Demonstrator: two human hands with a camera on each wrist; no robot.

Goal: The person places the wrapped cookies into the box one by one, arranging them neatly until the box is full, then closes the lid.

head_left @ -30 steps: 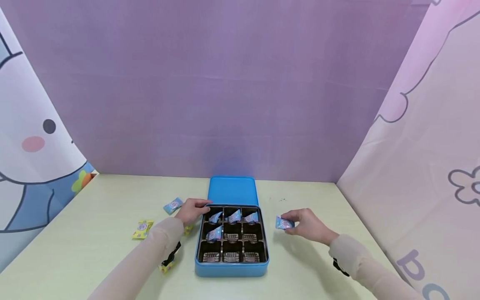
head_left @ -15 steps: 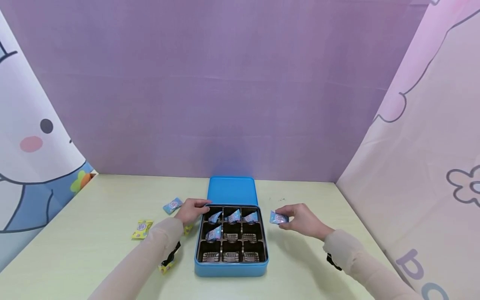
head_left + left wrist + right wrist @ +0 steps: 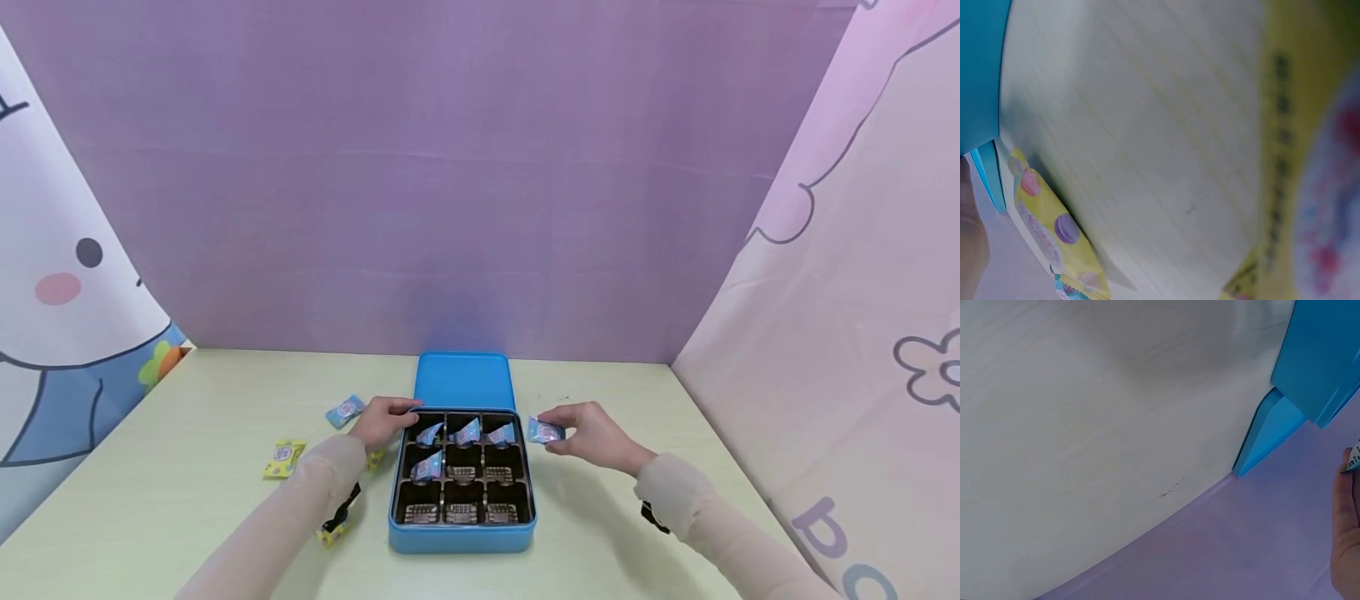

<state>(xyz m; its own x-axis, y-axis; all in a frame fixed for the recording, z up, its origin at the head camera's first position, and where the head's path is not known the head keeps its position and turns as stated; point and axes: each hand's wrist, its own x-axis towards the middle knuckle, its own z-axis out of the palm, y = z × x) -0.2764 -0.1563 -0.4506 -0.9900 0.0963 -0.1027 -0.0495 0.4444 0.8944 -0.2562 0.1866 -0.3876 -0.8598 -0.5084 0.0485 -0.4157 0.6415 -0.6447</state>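
A blue box (image 3: 461,540) with a dark nine-compartment insert stands in the middle of the table. Blue wrapped candies sit in its three back compartments and in the left one of the middle row; the other compartments hold none. At the back left corner my left hand (image 3: 378,423) holds the rim between thumb and fingers. My right hand (image 3: 594,435) pinches a blue wrapped candy (image 3: 543,430) just right of the box's back right corner. Only a sliver of this candy shows in the right wrist view, beside the right hand (image 3: 1347,550).
Behind the box lies its blue lid (image 3: 465,379). To the left are a loose blue candy (image 3: 345,412) and a yellow one (image 3: 285,459). Further yellow candies (image 3: 332,534) lie partly hidden by the left arm. A purple cloth wall (image 3: 465,183) rises at the table's back edge.
My right hand has moved left and slightly away from me, bringing the pinched blue candy close to the box. The left hand has stayed at the box's corner.
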